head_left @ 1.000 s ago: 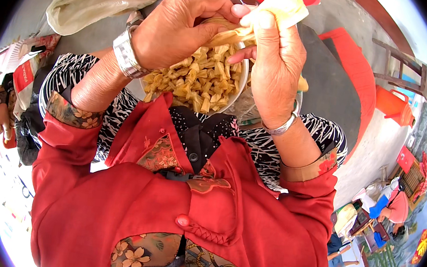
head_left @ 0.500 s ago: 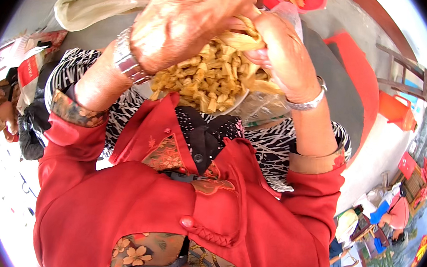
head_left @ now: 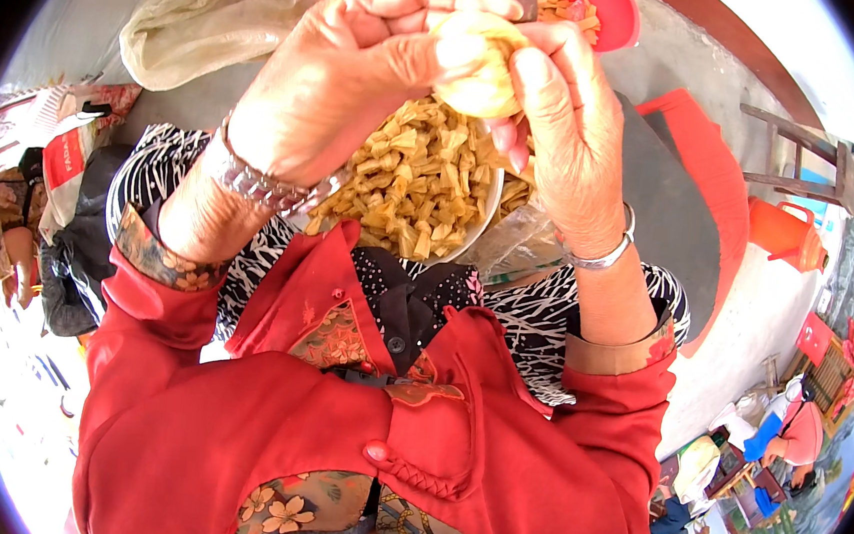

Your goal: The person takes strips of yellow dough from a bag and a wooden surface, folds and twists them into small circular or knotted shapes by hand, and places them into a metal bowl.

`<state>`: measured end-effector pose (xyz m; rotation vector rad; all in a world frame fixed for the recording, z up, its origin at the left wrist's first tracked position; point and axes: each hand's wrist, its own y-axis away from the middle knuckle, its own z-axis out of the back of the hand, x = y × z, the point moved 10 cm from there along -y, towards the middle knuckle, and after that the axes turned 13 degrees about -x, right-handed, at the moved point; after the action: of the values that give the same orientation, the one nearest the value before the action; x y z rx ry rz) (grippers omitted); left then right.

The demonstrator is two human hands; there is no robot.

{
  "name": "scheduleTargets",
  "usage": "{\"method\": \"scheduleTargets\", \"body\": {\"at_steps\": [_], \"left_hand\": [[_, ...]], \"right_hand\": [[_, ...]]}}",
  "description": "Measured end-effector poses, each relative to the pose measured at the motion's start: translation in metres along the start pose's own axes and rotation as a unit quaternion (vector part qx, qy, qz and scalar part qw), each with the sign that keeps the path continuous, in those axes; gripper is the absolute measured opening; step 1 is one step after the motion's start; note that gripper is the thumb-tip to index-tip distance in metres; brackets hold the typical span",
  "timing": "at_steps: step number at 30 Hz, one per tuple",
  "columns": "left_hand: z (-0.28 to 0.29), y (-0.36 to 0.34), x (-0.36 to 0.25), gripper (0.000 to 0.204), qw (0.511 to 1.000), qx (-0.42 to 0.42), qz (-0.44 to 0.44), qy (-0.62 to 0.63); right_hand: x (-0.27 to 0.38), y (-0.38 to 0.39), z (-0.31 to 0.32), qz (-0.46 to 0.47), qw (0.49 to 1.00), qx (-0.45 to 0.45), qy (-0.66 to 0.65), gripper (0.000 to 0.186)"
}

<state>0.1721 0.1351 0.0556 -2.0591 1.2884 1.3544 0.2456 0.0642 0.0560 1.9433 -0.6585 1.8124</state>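
Between my two hands, raised in front of me, is a rounded, pale yellow bundle (head_left: 482, 83) of folded strip, perhaps preserved vegetable. My left hand (head_left: 320, 93) pinches its left side with thumb and fingers. My right hand (head_left: 580, 129) grips the other side, thumb on the front. Below the hands, on my lap, sits a pale bowl (head_left: 495, 210) heaped with short yellow-brown knotted pieces (head_left: 419, 181). My left wrist and hand cover part of the heap.
A clear plastic bag (head_left: 515, 234) lies right of the bowl. A translucent sack (head_left: 190, 32) is at the far left. A red basin (head_left: 622, 16) with orange pieces stands at the far right, with an orange jug (head_left: 789, 235) and wooden chair (head_left: 796, 161) beyond. Other people sit at both sides.
The looped strip with loose ends now shows as a compact rounded bundle. My left hand has turned and moved slightly, baring its fingertips; both hands still hold it.
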Motion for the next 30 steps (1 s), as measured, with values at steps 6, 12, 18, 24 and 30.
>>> {"method": "scheduleTargets", "body": {"at_steps": [6, 12, 18, 24, 30], "left_hand": [[0.002, -0.003, 0.01, 0.032, 0.999, 0.004, 0.023, -0.031], [0.011, -0.001, 0.02, 0.032, 0.999, -0.013, 0.049, 0.004], [0.01, 0.0, 0.021, 0.031, 0.997, -0.007, 0.076, 0.026], [0.006, 0.002, 0.021, 0.038, 0.995, 0.002, 0.092, 0.036], [-0.006, 0.007, 0.009, 0.04, 0.998, 0.015, 0.056, 0.037]], "right_hand": [[-0.005, -0.002, 0.009, 0.017, 0.998, -0.004, 0.068, 0.021], [-0.007, -0.001, 0.011, 0.04, 0.99, -0.016, 0.137, 0.023], [-0.01, -0.001, 0.012, 0.041, 0.99, -0.017, 0.137, 0.027], [-0.018, 0.002, 0.006, -0.022, 0.998, 0.002, 0.057, 0.028], [-0.014, 0.0, 0.003, -0.03, 0.999, 0.018, -0.03, 0.03]]}}
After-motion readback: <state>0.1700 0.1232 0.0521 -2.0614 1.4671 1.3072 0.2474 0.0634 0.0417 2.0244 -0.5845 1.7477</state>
